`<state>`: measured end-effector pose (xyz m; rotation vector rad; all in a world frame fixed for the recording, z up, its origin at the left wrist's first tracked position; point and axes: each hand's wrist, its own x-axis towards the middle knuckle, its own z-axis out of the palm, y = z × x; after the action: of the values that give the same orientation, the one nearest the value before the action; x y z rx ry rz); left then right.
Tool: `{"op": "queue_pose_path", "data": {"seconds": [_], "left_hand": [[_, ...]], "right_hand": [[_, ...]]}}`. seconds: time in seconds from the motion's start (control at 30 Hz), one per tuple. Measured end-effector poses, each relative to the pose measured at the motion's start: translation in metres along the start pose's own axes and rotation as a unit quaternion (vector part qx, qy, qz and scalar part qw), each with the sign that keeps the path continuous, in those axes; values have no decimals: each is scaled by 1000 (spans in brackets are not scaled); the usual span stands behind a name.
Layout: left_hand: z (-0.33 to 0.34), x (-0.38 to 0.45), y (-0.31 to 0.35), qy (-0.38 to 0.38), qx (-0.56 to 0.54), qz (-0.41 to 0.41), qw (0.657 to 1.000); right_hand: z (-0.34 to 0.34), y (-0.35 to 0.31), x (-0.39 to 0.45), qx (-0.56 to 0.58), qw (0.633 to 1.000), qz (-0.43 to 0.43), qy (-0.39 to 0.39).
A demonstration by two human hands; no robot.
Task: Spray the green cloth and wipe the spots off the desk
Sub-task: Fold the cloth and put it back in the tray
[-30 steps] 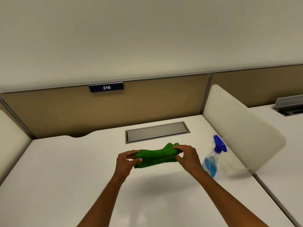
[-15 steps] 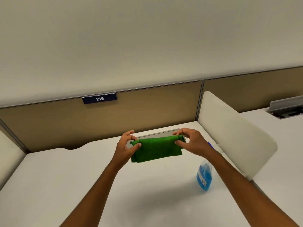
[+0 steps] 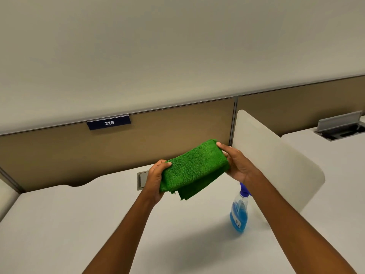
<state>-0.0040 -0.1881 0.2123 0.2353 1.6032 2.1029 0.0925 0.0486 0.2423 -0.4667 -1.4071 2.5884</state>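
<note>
Beige partition panel [image 3: 59, 155] runs along the back of the desk, w/ a dark blue number plate [image 3: 108, 123] reading "216" hung on its top edge, left of centre. White desk [image 3: 59, 224] fills the lower field; a curved notch is cut in its rear edge at left, and a grey recessed cable hatch [image 3: 142, 179] shows just left of the hands, mostly hidden behind them. Left hand [image 3: 156, 179] is raised above the desk, thumb over the top and fingers wrapped beneath, clamped on the lower-left end of the green cloth [image 3: 194, 168]. Cloth is folded into a thick pad, held clear of the desk surface btwn both hands, tilted so its right end sits higher; a loose darker layer hangs from the underside. Right hand [image 3: 238, 165] grips the upper-right end, fingertips pressed on the top corner, remaining fingers curled behind the fold. Spray bottle [image 3: 239, 212] stands upright on the desk, below and just right of the cloth, partly behind the right forearm; clear body w/ blue liquid, blue trigger head. White rounded divider [image 3: 276, 159] stands at the desk's right edge, near the bottle. Neighbouring desk [image 3: 335, 175] lies beyond it, w/ an open grey cable hatch [image 3: 339, 125] at far right.
</note>
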Motion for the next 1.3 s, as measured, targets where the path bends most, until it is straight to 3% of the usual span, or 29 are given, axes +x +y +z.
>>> {"op": "queue_pose_path", "data": {"seconds": [0.17,0.3,0.43,0.67,0.8,1.03,1.2,1.3], "left_hand": [[26,7,-21,63,-103,-41,992],[44,14,-34,104,-156,-50,981],[55,20,-45,83,-130,-41,987],[60,36,-44,-101,-17,-89,991],[73,54,-43,-140,87,-115,980],[126,89,-56,-178,75,-122,973],[160,103,-73,-202,74,-139,967],[174,114,-80,-204,34,-197,958]], "right_hand": [[-18,19,7,221,972,83,16],[-24,40,11,268,957,103,-31],[-25,50,11,195,972,91,-96],[-57,34,22,37,997,41,-52],[-76,19,27,-36,998,23,-47],[-109,-12,25,-159,986,-39,-44],[-143,-36,18,-283,953,-82,-64],[-164,-45,19,-335,936,-97,-41]]}}
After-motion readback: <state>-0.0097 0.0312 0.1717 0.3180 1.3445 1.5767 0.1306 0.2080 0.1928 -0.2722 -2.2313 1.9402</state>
